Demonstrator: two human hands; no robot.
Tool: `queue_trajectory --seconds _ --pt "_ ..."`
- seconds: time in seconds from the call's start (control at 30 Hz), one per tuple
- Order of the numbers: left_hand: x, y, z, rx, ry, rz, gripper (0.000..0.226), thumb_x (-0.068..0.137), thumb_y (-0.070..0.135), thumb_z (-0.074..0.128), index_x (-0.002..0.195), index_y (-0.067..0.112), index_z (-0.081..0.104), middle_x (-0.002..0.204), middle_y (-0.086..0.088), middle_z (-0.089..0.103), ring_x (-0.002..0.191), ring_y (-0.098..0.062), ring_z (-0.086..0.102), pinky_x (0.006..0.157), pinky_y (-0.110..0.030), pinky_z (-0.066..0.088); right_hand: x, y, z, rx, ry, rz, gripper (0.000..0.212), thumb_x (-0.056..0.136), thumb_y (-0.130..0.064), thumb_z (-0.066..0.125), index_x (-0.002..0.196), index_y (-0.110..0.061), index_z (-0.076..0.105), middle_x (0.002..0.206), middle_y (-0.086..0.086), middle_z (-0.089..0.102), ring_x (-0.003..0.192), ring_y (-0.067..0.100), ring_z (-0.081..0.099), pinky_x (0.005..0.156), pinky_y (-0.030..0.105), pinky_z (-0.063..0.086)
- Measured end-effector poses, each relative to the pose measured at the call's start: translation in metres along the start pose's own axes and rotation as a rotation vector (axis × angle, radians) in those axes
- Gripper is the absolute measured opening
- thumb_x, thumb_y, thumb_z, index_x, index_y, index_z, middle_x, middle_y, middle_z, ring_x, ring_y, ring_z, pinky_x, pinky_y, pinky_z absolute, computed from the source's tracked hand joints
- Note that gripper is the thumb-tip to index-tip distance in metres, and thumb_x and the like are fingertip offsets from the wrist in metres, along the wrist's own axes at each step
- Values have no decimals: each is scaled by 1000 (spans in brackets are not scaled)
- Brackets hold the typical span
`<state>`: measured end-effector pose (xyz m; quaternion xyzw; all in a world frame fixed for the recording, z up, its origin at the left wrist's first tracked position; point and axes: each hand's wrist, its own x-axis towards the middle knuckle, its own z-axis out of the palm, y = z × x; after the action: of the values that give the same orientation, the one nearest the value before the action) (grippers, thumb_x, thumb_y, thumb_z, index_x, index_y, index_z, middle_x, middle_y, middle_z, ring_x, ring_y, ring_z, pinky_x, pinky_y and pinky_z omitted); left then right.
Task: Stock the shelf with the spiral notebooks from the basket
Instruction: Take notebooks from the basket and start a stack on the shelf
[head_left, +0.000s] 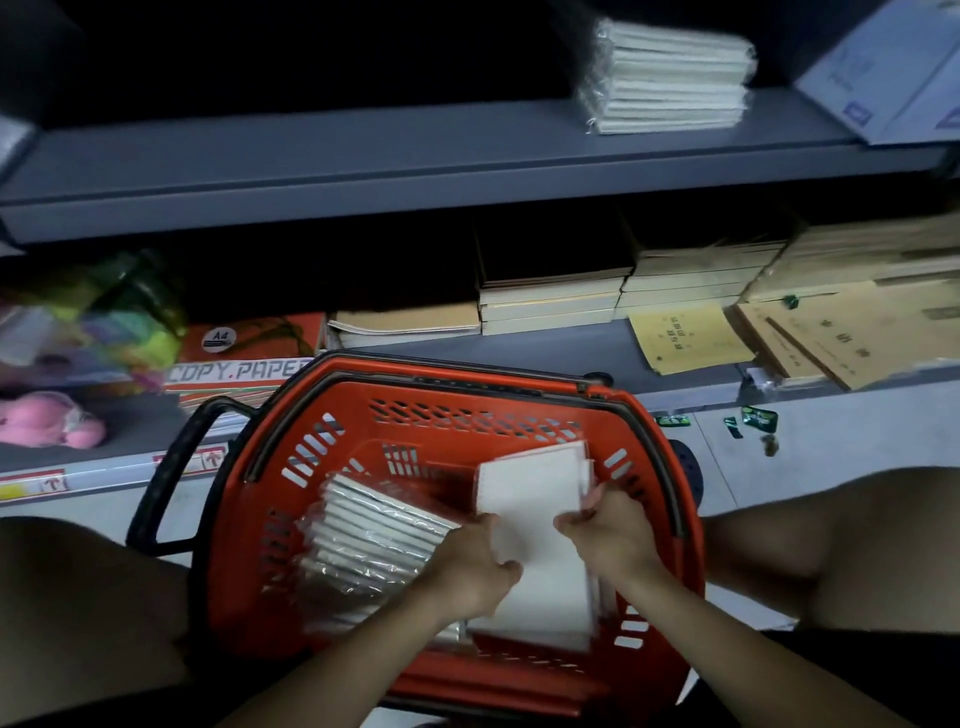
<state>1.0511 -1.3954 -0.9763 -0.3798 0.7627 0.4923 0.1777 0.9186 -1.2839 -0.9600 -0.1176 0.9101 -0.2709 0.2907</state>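
A red plastic basket (467, 410) stands on the floor between my knees. Inside it on the left lies a slanted row of plastic-wrapped spiral notebooks (363, 540). On the right, both hands hold a white stack of notebooks (535, 493) inside the basket. My left hand (475, 564) grips its left edge, and my right hand (605, 530) grips its right edge. A wrapped stack of the same notebooks (670, 78) lies on the grey upper shelf (363, 156).
The lower shelf holds brown and black notebook stacks (550, 296), yellow envelopes (685, 338), a copy paper ream (244, 364), colourful packs and a pink toy (47, 421). A blue-white box (893, 73) sits at the upper right. Green scraps (758, 418) lie on the floor.
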Motion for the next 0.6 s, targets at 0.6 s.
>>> queue_trajectory --seconds 0.6 --pt "2 -9 18 -260 -104 29 35 86 9 62 119 20 59 81 1 69 62 -11 63 68 -30 50 -11 7 18 -40 13 -82 12 89 -23 65 78 -20 62 80 -7 69 90 20 68 70 21 45"
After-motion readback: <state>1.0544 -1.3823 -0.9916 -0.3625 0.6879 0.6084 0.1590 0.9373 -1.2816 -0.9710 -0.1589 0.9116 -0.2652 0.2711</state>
